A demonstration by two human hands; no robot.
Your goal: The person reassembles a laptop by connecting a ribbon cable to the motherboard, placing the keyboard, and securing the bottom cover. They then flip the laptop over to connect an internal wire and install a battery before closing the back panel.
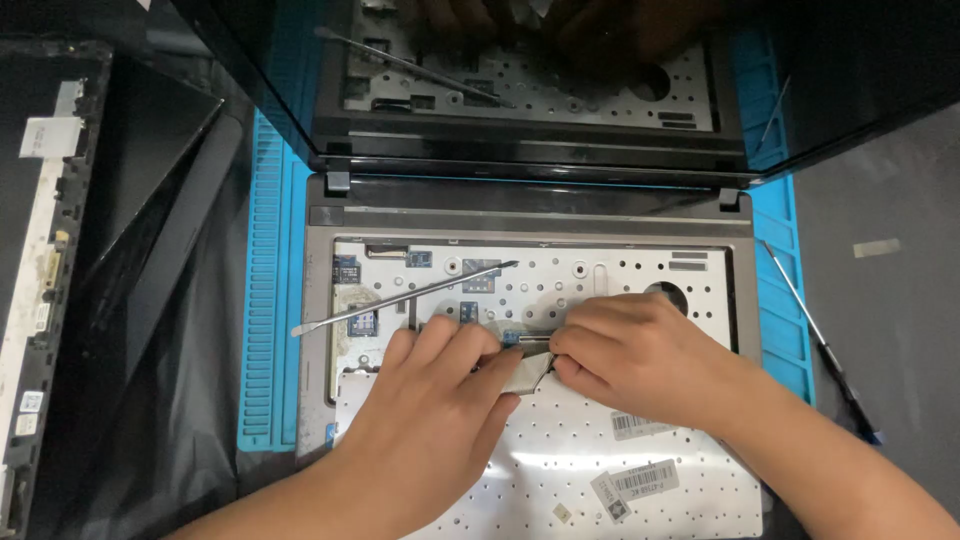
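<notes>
Keyboard: a flat white metal keyboard back with small holes and stickers lies flipped over on the near half of the open laptop, closest to the person.
Left hand: the left hand rests on the flipped keyboard, with its fingers pressed down beside a thin grey flat ribbon cable.
Right hand: the right hand pinches the end of that ribbon between thumb and fingertips, right where it meets the board.
Where the ribbon is: in the middle of the laptop, between the two hands, running from the keyboard's far edge to the inside tray.
Step in hand: I think the ribbon is being worked at its small plug, while the keyboard is held still.
Next move: it looks like it needs a soft, straight pull or push, not a yank, since the ribbon is thin and could tear.
Inside tray: the grey laptop base with its silver metal tray and small blue parts is open just past the hands.
Pry tool: a long thin flat metal pry tool lies slanted on the tray, near the left hand but not touching it.
Screwdriver: a slim screwdriver with a dark handle lies to the right on the blue rubber work mat.
Screen: the shiny black laptop screen stands open at the back and mirrors the tray.
Hard to see: the plug itself is hidden under the fingers. A dark panel on the left is cut off.
</notes>
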